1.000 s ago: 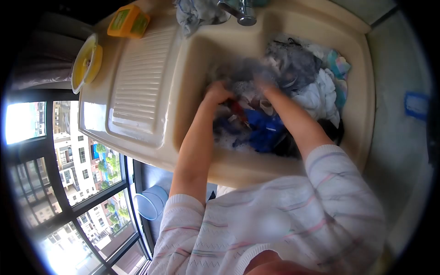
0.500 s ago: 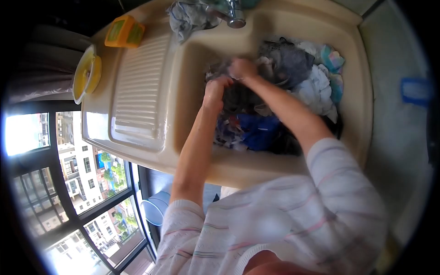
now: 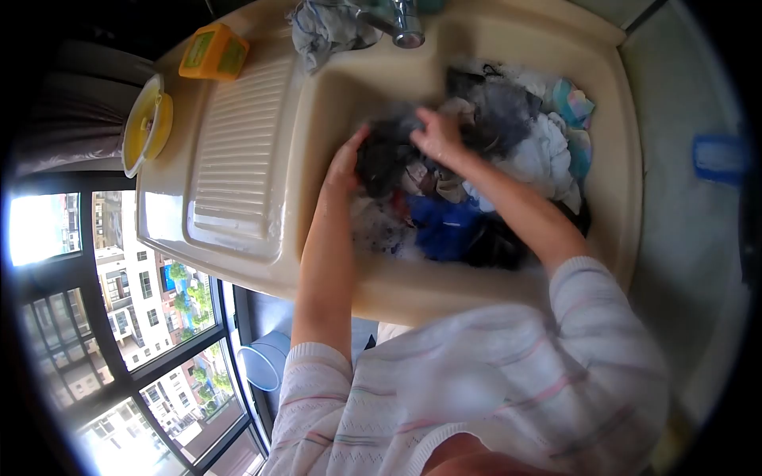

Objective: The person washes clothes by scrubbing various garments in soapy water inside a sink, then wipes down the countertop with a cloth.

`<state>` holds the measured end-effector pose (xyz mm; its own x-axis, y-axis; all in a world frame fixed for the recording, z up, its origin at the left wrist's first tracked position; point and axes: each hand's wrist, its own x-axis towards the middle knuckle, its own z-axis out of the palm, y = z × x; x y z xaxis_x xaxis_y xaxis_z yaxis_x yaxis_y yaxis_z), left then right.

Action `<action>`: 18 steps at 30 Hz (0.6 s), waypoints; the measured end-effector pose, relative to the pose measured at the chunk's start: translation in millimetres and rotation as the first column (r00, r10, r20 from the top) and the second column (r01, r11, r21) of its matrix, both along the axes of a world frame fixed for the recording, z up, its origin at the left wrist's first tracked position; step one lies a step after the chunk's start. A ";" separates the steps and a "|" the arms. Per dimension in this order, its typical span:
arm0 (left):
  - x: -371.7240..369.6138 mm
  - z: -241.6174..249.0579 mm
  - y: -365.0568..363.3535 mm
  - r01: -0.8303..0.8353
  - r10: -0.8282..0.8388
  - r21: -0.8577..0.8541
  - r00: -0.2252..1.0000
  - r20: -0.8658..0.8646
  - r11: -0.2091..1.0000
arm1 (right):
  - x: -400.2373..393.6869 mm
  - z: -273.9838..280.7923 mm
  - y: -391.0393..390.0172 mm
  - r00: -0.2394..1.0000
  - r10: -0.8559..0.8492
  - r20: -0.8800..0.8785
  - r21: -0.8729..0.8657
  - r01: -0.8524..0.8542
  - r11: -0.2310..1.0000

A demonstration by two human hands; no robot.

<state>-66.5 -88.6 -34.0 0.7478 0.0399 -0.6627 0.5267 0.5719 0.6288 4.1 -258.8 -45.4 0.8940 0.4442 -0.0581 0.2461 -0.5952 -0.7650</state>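
Wet clothes fill the basin of a beige laundry sink (image 3: 321, 127). My left hand (image 3: 347, 163) is at the basin's left side, its fingers curled on the edge of a dark grey garment (image 3: 382, 159). On the other side of that garment, my right hand (image 3: 439, 139) is closed on its upper right part; the fingertips are partly blurred. A blue garment (image 3: 444, 228) lies just below, nearer my body. Farther right are white clothes (image 3: 548, 147) and a pastel-coloured cloth (image 3: 573, 103). Soapy water shows around the pile.
A ribbed washboard (image 3: 236, 151) is moulded into the sink's left side. An orange container (image 3: 213, 52) and a yellow basin (image 3: 148, 127) stand at the far left. A chrome faucet (image 3: 408, 28) hangs over the back, beside a grey-white cloth (image 3: 325, 36). A blue bucket (image 3: 264, 361) sits below.
My hands have moved apart, the left toward the basin wall and the right slightly right and nearer me. The dark garment is spread between them, and suds now show at lower left.
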 end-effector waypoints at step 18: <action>1.4 84.1 -26.8 0.031 -0.227 0.395 0.859 0.458 0.918 | 35.1 72.4 -18.2 0.818 0.573 -0.054 0.193 -0.555 0.809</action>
